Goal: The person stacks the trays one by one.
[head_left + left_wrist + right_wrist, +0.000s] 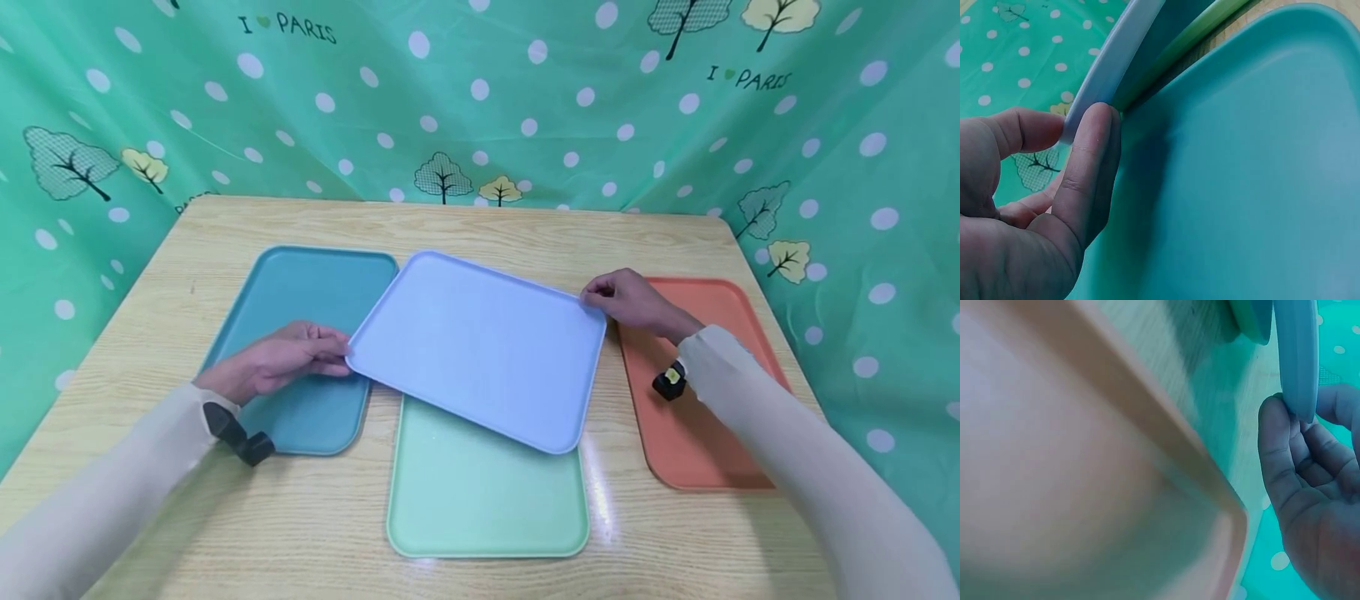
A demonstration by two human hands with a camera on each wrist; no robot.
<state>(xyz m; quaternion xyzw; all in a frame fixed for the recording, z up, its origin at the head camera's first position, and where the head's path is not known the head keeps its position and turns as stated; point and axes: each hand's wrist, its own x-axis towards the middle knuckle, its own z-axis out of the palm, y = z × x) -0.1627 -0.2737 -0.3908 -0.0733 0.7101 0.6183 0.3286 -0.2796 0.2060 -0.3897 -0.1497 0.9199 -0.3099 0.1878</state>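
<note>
Both hands hold a light blue-purple tray (480, 350), tilted in the head view above a pale green tray (487, 492). My left hand (296, 358) pinches the purple tray's left corner between thumb and fingers, over a teal tray (322, 292). In the left wrist view the thumb and fingertips clasp the purple rim (1113, 62). The right hand (628, 298) grips the far right corner, beside an orange tray (705, 417). The right wrist view shows the rim (1297, 356) between thumb and fingers. Part of the green tray is hidden beneath the purple one.
The trays lie on a light wood table (525, 575). A green polka-dot cloth (480, 92) with tree prints hangs behind and along the sides. Each sleeve carries a black wrist camera (236, 433).
</note>
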